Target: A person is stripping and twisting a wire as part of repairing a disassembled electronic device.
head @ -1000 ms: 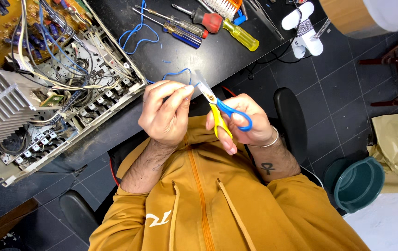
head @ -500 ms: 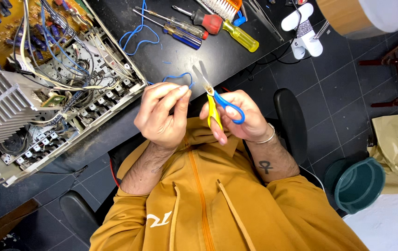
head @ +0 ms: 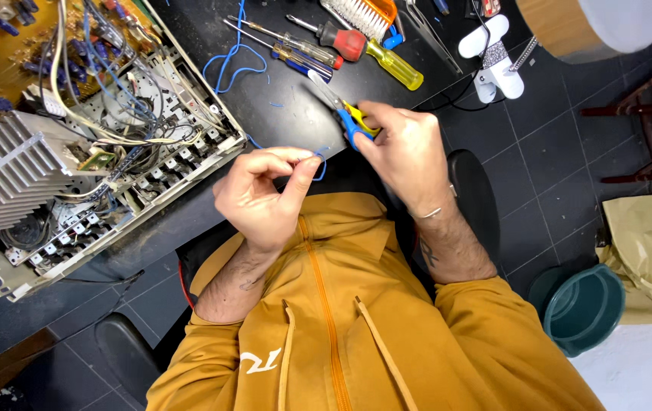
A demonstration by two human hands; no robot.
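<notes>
Here, the left hand [head: 265, 194] was raised palm-inward above the mustard hoodie [head: 356, 304], its thumb and forefinger pinched shut on a thin blue wire [head: 318, 164] that looped just beyond the fingertips. The right hand [head: 406, 152] was curled closed around one pair of scissors [head: 345, 114], blue-and-yellow plastic handles inside the fist, slim metal blades poking out past the knuckles toward the black table [head: 288, 114]. Past the blade tips lay three screwdrivers [head: 341, 42], one with a red-and-yellow handle, and beyond them one orange-backed brush [head: 360, 15]. Outward from the left hand's grip sat one opened metal chassis [head: 113, 152], full of wires and a ribbed aluminium heat sink [head: 2, 179].
</notes>
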